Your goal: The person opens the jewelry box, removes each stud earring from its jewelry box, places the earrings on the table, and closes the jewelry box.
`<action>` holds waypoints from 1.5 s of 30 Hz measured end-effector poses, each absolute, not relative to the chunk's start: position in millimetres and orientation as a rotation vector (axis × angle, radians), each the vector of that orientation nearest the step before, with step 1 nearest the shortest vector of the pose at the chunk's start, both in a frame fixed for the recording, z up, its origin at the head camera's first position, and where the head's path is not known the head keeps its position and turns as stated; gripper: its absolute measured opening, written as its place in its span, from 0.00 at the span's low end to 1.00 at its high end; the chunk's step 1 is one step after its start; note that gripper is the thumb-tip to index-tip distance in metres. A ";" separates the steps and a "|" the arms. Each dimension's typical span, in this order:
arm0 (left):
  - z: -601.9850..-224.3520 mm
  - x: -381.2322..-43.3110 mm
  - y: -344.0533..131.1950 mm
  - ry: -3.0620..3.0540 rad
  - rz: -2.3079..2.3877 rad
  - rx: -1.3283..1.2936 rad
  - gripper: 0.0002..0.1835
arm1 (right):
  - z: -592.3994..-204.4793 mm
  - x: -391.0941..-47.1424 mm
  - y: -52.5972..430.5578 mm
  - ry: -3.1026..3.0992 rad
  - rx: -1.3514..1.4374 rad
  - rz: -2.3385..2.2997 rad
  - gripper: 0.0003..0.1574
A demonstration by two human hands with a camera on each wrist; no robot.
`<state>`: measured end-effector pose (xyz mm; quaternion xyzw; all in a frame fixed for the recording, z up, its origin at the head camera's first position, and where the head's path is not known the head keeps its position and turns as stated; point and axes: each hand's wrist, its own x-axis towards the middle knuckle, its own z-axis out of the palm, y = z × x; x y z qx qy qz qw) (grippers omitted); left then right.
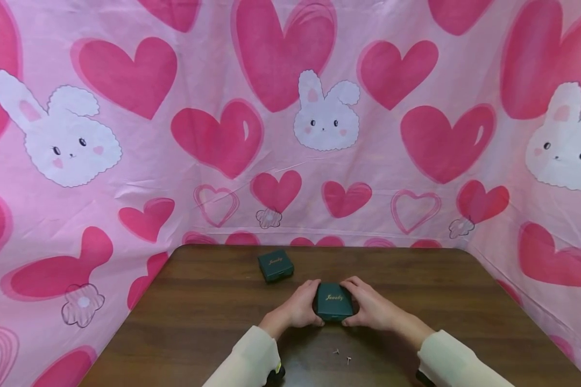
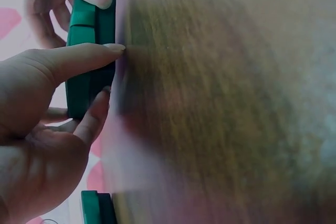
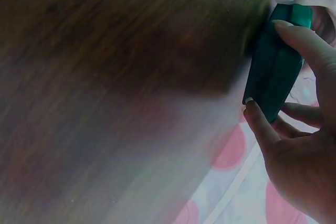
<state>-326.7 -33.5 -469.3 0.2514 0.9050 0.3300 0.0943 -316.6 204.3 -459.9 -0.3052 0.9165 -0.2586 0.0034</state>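
Observation:
A dark green jewelry box [image 1: 334,302] with gold lettering on its lid is between my two hands near the middle of the table. My left hand [image 1: 301,303] grips its left side, thumb toward the front. On the opposite side my right hand [image 1: 370,305] holds it the same way. The lid is down, and a small ribbon tab [image 2: 82,18] shows on the front in the left wrist view. Two tiny pin-like pieces, one of them a small stud [image 1: 348,360], lie on the table in front of the box.
A second green jewelry box [image 1: 276,265], also closed, sits farther back to the left. The brown wooden table [image 1: 198,312] meets a pink cloth backdrop [image 1: 319,161] with hearts and rabbits at its back and sides.

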 end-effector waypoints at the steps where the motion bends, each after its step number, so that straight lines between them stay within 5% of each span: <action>1: -469.9 -326.6 -33.7 2.695 0.958 0.757 0.53 | -460.4 -316.3 203.9 2.872 -0.958 -0.805 0.53; 45: -475.9 -326.6 -36.9 2.625 0.944 0.776 0.52 | -443.2 -319.7 186.3 2.803 -1.010 -0.605 0.52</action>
